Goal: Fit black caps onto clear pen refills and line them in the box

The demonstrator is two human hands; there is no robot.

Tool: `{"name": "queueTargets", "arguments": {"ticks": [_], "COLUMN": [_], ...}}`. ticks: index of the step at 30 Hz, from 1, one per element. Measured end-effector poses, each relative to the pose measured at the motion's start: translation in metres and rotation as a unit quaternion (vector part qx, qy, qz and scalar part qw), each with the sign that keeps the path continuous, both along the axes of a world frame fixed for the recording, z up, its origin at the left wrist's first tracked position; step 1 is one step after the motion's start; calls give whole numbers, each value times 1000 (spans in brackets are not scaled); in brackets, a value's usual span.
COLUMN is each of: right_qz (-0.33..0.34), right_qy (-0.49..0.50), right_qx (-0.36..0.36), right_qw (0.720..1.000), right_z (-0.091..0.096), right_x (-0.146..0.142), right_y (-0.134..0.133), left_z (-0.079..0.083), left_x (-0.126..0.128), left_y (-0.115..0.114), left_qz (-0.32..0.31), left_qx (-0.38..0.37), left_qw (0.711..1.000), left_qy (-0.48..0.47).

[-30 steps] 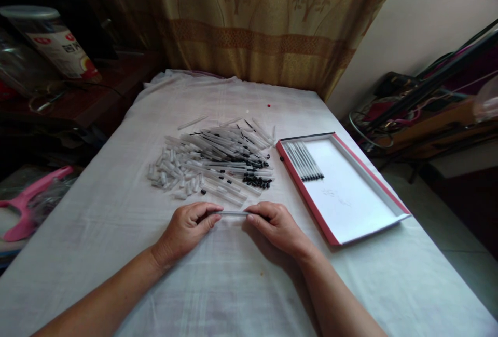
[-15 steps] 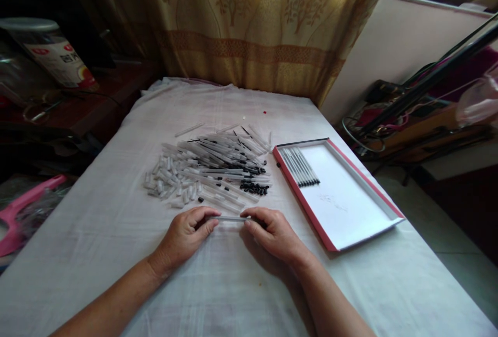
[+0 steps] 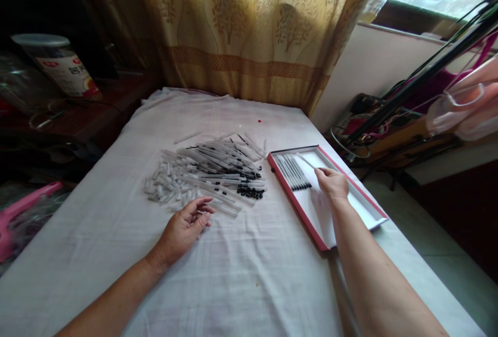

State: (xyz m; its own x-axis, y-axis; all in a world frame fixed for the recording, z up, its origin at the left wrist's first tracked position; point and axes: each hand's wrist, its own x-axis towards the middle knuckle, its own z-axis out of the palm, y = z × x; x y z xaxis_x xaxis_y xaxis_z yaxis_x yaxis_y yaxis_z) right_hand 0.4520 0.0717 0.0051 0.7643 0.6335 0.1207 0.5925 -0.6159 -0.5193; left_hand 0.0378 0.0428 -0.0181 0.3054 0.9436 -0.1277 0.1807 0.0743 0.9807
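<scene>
My right hand (image 3: 331,183) reaches over the red-rimmed white tray (image 3: 352,197) and pinches a clear pen (image 3: 307,161), its far end pointing toward the row of finished pens (image 3: 291,172) lying in the tray's far left corner. My left hand (image 3: 185,226) rests on the white cloth with fingers loosely spread and nothing in it, just below the pile of clear pen barrels, refills and caps (image 3: 208,171). A small heap of black tips (image 3: 251,191) lies at the pile's right edge.
The table (image 3: 218,285) under the white cloth runs back to a gold curtain (image 3: 241,30). A labelled jar (image 3: 64,67) stands on the dark shelf at left, a pink object (image 3: 23,212) below it. Cables and stands (image 3: 420,82) crowd the right side.
Both hands held one pen together in front of the pile. My right hand has carried it right to the tray; my left hand let go and lies open.
</scene>
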Motion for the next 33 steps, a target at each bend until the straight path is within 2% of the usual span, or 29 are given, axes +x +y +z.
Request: {"name": "queueTargets", "arguments": {"ticks": [10, 33], "right_qz": [51, 114], "right_qy": [-35, -84], "right_qx": [-86, -152], "right_qw": [994, 978], "right_z": [-20, -13], "right_x": [-8, -4], "right_y": [11, 17], "left_z": [-1, 2], "left_x": [-1, -1], "left_y": [0, -2], "left_qz": [-8, -24], "left_qx": [6, 41], "left_qw": [1000, 999], "left_qy": [7, 24]}}
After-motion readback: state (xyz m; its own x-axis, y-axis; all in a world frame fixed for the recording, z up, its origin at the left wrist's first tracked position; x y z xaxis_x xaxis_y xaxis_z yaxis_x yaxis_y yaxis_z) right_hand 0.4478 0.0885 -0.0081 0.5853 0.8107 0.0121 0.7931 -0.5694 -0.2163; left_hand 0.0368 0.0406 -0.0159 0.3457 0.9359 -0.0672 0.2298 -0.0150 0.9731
